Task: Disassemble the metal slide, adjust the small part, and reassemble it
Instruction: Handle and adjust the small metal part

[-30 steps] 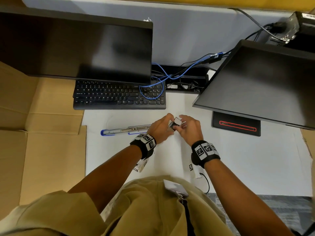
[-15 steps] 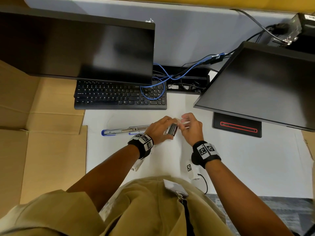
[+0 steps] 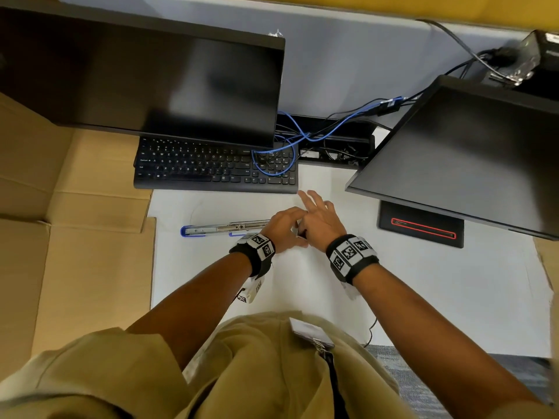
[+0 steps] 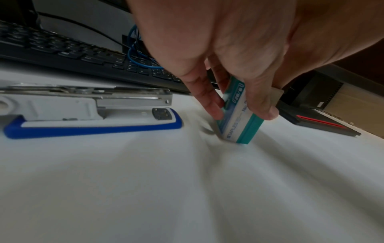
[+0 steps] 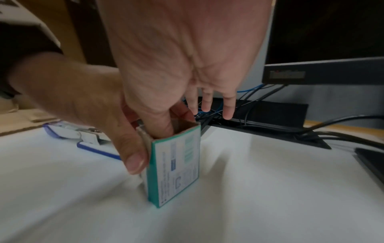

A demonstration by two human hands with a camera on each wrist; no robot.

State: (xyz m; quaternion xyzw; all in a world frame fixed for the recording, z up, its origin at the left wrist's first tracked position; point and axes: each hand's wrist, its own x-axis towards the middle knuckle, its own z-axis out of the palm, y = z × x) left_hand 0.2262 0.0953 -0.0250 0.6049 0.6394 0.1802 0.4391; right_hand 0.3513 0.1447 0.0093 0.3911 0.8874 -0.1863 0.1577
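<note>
An opened stapler (image 3: 223, 228), blue and white with its metal slide exposed, lies flat on the white table (image 3: 423, 282); it also shows in the wrist views (image 4: 89, 105) (image 5: 68, 131). A teal and white staples box (image 4: 239, 118) (image 5: 176, 166) stands upright on the table just right of it, top open. My left hand (image 3: 284, 228) pinches the box's sides between thumb and fingers. My right hand (image 3: 320, 219) hovers over the box with its thumb dipped into the open top (image 5: 164, 126); three other fingers stretch out straight. What the thumb touches inside is hidden.
A black keyboard (image 3: 211, 167) lies behind the stapler under a dark monitor (image 3: 145, 80). A second monitor (image 3: 472, 152) with its base (image 3: 420, 229) stands at the right. Blue cables (image 3: 317, 131) tangle at the back. Flattened cardboard (image 3: 75, 237) covers the left.
Both hands came down with the box, which now stands on the table. My right thumb has gone into its open top and the other right fingers have spread out.
</note>
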